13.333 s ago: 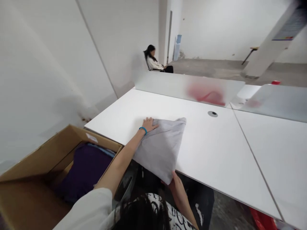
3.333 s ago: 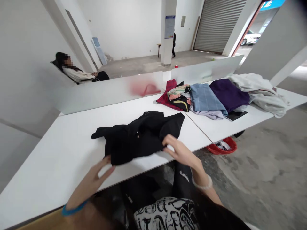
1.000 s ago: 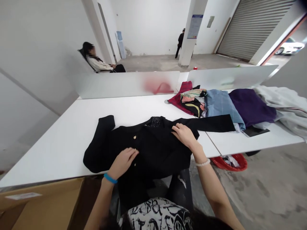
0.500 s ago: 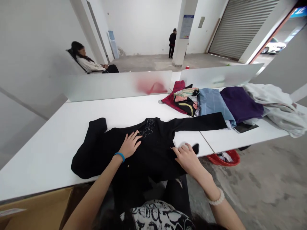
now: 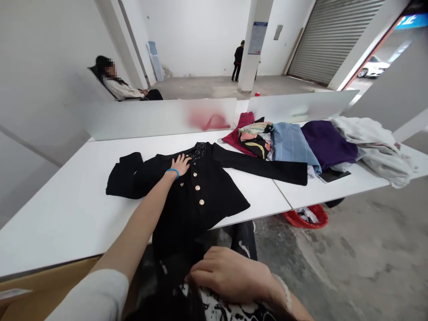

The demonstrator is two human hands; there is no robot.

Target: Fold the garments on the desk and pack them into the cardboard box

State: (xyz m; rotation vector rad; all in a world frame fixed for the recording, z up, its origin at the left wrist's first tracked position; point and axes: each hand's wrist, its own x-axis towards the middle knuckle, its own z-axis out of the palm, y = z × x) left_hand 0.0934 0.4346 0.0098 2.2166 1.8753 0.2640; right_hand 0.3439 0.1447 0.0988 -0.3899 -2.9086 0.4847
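Observation:
A black jacket (image 5: 217, 196) with round gold buttons and a beaded floral neckline lies on the white table (image 5: 83, 209), its lower left part hanging over the front edge. My left hand (image 5: 181, 164), with a blue band at the wrist, rests on the jacket beside the neckline, fingers spread. The right sleeve stretches out across the table; the other lies bunched at the left. Close to my body, past the table edge, my right hand (image 5: 230, 273) is closed with fingers curled. Its fingertips are against something dark, and what they hold, if anything, is hidden.
Folded clothes lie on the right: a patterned garment (image 5: 256, 138), blue cloth (image 5: 294, 145), purple cloth (image 5: 329, 142) and pale grey cloth (image 5: 374, 138). A frosted divider (image 5: 160, 118) lines the back. Below are a red-lined bin (image 5: 323, 218) and a cardboard box (image 5: 63, 283).
My right hand has left the jacket's right side and come back towards my body. The jacket has shifted up the table and its gold buttons now show. My left hand moved slightly up.

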